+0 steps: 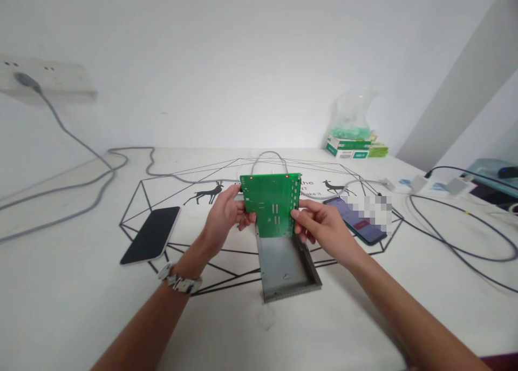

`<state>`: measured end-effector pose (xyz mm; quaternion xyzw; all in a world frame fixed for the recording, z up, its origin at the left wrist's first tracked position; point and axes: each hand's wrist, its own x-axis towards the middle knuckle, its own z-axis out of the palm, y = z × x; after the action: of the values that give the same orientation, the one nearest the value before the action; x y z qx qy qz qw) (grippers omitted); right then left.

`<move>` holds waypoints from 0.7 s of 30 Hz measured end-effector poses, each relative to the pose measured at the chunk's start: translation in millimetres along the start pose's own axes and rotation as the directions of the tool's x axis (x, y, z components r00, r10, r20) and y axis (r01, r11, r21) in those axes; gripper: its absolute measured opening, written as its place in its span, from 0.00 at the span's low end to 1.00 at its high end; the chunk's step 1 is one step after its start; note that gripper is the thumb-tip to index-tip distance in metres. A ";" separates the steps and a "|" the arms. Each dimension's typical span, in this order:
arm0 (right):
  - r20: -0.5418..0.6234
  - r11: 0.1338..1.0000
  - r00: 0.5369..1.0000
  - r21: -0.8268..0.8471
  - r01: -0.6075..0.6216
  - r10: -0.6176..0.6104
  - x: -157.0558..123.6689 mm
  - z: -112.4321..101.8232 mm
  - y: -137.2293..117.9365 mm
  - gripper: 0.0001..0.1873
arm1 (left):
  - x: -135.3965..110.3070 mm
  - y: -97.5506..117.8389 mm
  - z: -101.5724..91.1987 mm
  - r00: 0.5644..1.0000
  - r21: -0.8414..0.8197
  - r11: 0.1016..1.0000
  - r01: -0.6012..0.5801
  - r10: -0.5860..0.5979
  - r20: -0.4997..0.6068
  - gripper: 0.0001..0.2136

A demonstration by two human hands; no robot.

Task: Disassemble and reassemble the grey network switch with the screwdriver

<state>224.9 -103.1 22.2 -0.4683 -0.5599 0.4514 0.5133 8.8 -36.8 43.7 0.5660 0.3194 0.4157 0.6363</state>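
A green circuit board [272, 202] is held upright above the table between both my hands. My left hand [224, 214] pinches its left edge, with a metal watch [178, 280] on that wrist. My right hand [321, 228] pinches the board's right edge with thumb and fingers. Directly below the board lies an open grey metal case [288, 268], flat on the white table [81, 295]. The board's lower edge hangs just over the far end of the case.
A black phone [151, 234] lies left of my hands, a lit phone [358, 221] to the right. Grey cables [457, 247] loop on the right and another runs left to a wall socket [44, 79]. Green-white boxes [350, 148] and a plastic bag stand at the back.
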 end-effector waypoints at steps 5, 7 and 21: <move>0.043 0.997 0.999 0.080 -0.006 0.003 -2.0 -1.6 -6.8 0.20 | -3.1 3.4 5.4 0.984 -0.003 0.998 -0.065 0.064 -0.167 0.27; 0.056 0.991 0.998 0.132 -0.007 -0.001 -2.7 -1.2 -6.6 0.18 | -4.1 3.2 6.3 0.982 -0.006 0.999 -0.049 0.047 -0.185 0.28; 0.103 0.997 0.994 0.065 -0.037 0.030 -4.0 15.6 20.0 0.12 | -7.4 -10.3 20.9 0.970 -0.195 0.975 0.105 -0.057 0.236 0.26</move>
<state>210.7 -104.4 0.8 -0.4364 -0.5622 0.5018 0.4916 25.6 -53.1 36.3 0.5278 0.2220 0.3520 0.7404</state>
